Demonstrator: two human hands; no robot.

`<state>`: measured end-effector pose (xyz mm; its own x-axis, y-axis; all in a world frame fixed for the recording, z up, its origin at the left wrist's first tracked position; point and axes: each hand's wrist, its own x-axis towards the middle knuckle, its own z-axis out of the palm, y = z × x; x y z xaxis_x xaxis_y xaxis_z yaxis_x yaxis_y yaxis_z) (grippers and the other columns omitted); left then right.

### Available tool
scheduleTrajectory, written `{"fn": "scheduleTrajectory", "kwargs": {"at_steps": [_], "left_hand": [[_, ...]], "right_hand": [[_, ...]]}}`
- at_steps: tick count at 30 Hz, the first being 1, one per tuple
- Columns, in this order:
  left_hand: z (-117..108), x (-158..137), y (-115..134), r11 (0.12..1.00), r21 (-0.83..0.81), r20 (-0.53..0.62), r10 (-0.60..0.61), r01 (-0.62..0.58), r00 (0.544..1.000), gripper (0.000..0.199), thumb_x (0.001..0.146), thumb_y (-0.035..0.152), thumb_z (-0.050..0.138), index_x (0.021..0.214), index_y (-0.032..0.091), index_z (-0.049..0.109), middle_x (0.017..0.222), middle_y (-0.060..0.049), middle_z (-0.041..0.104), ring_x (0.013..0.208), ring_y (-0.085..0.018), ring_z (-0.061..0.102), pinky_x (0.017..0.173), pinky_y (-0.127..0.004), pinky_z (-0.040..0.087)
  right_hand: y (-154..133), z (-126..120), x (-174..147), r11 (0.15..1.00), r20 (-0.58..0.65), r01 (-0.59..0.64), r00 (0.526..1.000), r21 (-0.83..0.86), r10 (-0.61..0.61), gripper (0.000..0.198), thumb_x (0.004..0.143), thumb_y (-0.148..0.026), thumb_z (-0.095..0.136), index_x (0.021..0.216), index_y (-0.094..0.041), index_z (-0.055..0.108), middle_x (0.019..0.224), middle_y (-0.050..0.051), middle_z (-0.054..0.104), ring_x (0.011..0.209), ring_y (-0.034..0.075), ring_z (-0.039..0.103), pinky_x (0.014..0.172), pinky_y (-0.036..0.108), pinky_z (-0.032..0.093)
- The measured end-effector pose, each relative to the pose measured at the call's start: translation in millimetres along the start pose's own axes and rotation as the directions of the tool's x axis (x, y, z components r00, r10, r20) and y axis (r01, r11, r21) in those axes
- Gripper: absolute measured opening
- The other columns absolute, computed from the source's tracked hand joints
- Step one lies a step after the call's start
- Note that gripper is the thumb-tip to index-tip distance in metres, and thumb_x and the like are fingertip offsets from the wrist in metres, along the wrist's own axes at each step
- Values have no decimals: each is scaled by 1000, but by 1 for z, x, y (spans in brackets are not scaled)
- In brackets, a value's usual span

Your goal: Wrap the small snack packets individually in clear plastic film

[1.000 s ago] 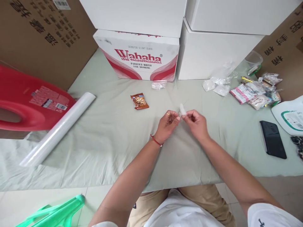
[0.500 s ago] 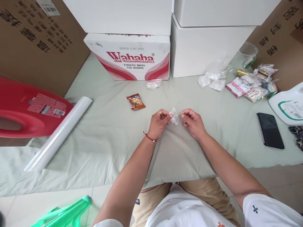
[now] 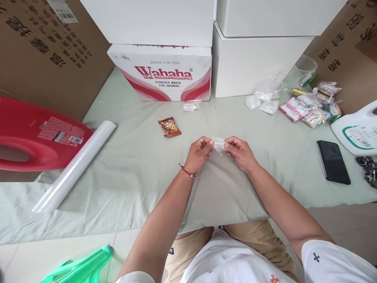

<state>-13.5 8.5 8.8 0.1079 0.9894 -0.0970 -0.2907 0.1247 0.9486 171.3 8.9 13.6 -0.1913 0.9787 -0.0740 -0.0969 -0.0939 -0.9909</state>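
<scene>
Two closed grips: fingers of left hand (image 3: 199,154) and right hand (image 3: 240,153) pinch opposite sides of crumpled clear plastic (image 3: 218,145), well back from the front edge of the counter (image 3: 141,177). Judged partly spread; creases remain. Cookie packet (image 3: 170,127) lies apart, farther from that edge, seemingly unopened.

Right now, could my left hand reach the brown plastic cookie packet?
Probably yes: the brown cookie packet lies ahead and left of your left hand, nothing visibly between them, though that hand pinches a crumpled translucent plastic piece.
</scene>
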Motion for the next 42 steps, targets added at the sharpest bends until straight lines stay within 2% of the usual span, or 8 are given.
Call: {"fn": "scheduleTrajectory", "kwargs": {"at_steps": [11,16,23,26,31,36,39,42], "left_hand": [[-5,0,11,984,-162,29,-70,74,997,53,69,61,88,76,20,55,62,6,46,52,-6,40,48,-23,29],[-12,3,13,980,-196,-73,-47,32,996,54,68,63,86,78,22,53,68,4,51,57,-8,45,53,-23,39],[-11,2,12,989,-145,-59,35,-43,998,52,80,70,71,89,23,52,124,-8,65,107,-21,66,80,-31,55],[-9,-1,10,989,-82,8,123,-122,992,57,81,73,69,113,28,53,145,-10,55,126,-24,60,93,-35,55],[-10,-4,4,906,279,213,265,-318,940,76,76,60,82,140,31,51,154,-11,45,147,-28,41,119,-45,39],[-7,-3,-3,751,529,247,310,-396,918,32,89,51,71,104,23,71,114,-9,68,116,-26,58,109,-45,43],[-4,-2,-7,820,483,108,293,-307,950,33,95,53,63,85,22,67,85,-4,66,89,-20,59,90,-37,49],[-5,1,-8,938,280,-72,233,-205,970,35,93,57,65,87,22,63,81,-1,65,77,-15,58,76,-28,47]], "right_hand": [[-11,-3,2,959,9,-94,995,266,95,39,67,-49,92,76,-22,65,62,-7,39,56,8,31,47,22,29],[-12,-11,6,921,-57,-84,992,380,114,37,66,-42,94,79,-23,64,68,-7,42,56,7,33,46,20,30],[-11,-21,9,885,-115,-54,986,462,120,39,67,-38,92,84,-25,59,67,-8,45,50,6,31,39,19,27],[-11,-22,9,857,-108,-83,981,509,159,41,67,-38,93,81,-24,57,65,-8,44,46,4,26,34,17,23],[-11,-23,10,813,-84,-67,986,579,141,43,66,-35,95,77,-21,56,63,-10,43,44,1,24,32,11,22],[-12,-20,9,795,-65,-82,986,601,151,40,66,-31,95,77,-20,59,61,-10,44,43,0,25,32,10,24],[-13,-18,8,801,-61,-103,983,589,172,38,67,-30,94,77,-20,59,62,-9,45,44,1,26,33,10,25],[-13,-18,8,809,-83,-102,980,578,182,37,67,-30,94,78,-21,60,63,-9,44,46,2,28,35,11,28]]}}
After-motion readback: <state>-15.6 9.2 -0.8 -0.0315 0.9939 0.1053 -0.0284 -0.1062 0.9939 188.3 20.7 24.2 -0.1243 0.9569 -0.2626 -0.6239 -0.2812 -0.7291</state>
